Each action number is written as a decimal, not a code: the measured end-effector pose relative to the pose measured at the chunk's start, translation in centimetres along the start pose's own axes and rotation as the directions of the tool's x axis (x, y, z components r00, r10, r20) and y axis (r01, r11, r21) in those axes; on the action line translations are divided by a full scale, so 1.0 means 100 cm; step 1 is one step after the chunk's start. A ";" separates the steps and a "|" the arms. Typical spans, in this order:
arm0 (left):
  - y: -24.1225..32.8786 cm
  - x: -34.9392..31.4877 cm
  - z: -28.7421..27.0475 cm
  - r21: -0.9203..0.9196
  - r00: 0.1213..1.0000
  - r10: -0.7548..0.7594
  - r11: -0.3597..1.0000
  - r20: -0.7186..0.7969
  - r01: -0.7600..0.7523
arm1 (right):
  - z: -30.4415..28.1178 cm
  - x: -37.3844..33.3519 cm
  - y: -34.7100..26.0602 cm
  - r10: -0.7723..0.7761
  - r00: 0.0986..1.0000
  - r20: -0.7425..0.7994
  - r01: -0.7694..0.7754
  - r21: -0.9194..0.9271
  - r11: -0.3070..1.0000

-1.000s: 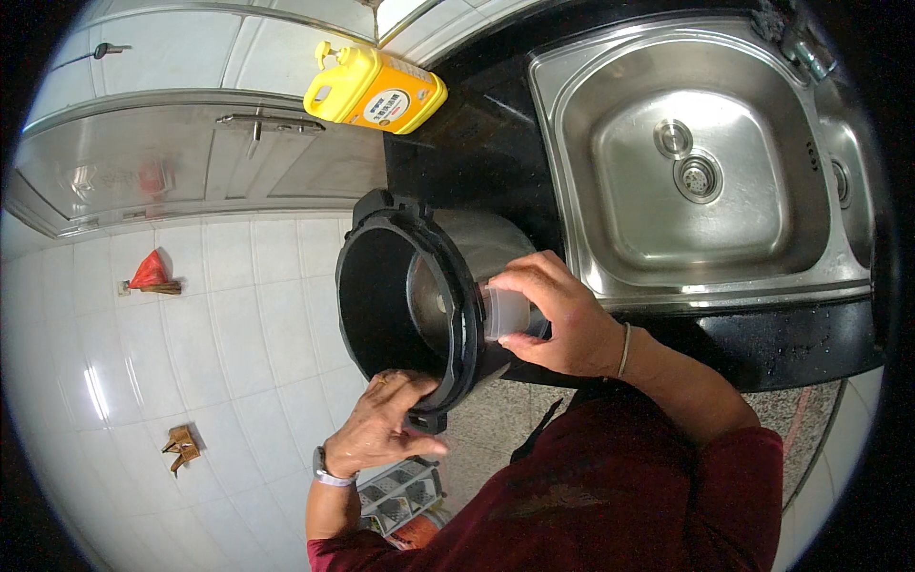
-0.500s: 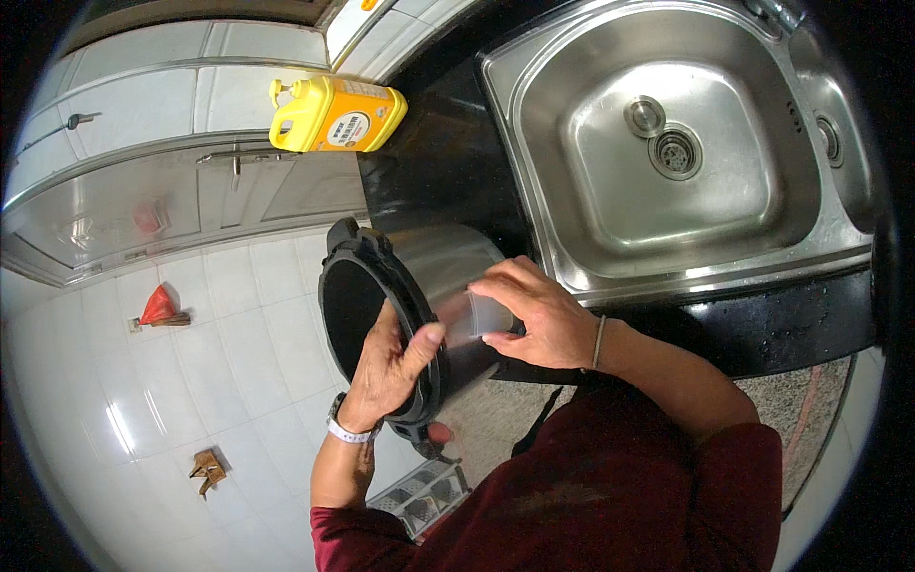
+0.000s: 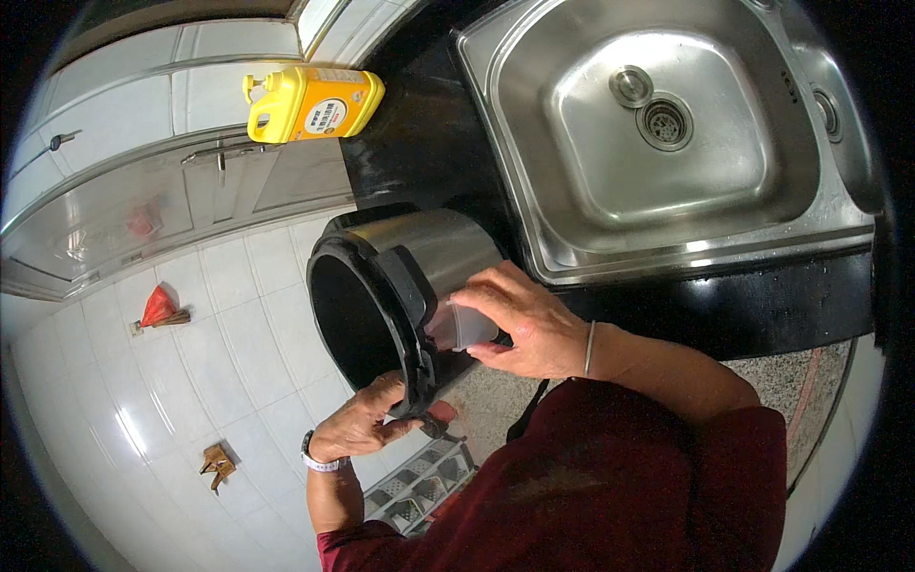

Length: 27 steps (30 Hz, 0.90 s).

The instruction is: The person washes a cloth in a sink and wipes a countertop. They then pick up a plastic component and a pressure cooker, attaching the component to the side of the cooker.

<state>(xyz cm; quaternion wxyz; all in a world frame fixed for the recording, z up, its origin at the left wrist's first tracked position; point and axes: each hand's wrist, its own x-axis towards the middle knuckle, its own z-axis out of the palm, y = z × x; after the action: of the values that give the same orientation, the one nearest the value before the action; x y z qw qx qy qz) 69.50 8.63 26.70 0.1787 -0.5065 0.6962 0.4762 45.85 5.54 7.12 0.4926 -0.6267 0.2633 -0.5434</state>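
An electric pressure cooker body (image 3: 434, 243), steel-sided with a black rim, lies tilted on the black counter's edge, its dark open mouth facing left. My left hand (image 3: 362, 419) grips the lower part of its rim, fingers curled inside the mouth and thumb outside. In my right hand (image 3: 534, 324), a small translucent plastic cup (image 3: 475, 327) is pinched between thumb and fingers. That cup sits right up against the cooker's side, just below a black handle (image 3: 408, 284) on the rim. Whether it touches or is fitted there, I cannot tell.
A steel sink (image 3: 667, 200) with a drain is set into the black counter (image 3: 419, 153) at the right. A yellow pump jug (image 3: 319, 103) stands at the counter's far left edge. Below are a grey rack (image 3: 419, 486) and white wall tiles (image 3: 257, 353) with a red bag hanging.
The cooker has turned, bringing a rim handle round towards my right hand. My left hand has slid down to the lower rim. My right hand keeps the cup, slightly lower and further left.
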 end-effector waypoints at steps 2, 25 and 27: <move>0.019 0.010 -0.002 -0.205 0.995 -0.011 0.979 -0.098 -0.009 | 0.006 -0.004 -0.002 0.008 1.000 -0.013 -0.008 -0.012 1.000; 0.045 0.001 -0.015 -0.378 0.740 -0.114 0.904 -0.663 -0.199 | 0.001 0.025 -0.047 -0.108 0.988 -0.113 0.097 -0.099 0.990; 0.039 -0.007 -0.017 -0.373 0.693 -0.128 0.903 -0.709 -0.214 | 0.005 0.034 -0.055 -0.114 0.983 -0.141 0.102 -0.090 0.991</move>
<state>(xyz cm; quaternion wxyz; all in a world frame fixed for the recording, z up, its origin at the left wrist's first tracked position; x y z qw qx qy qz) 66.79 7.66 29.89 -0.2349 -0.6611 0.5999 0.3845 46.08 4.84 13.53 0.4154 -0.6187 0.2863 -0.6023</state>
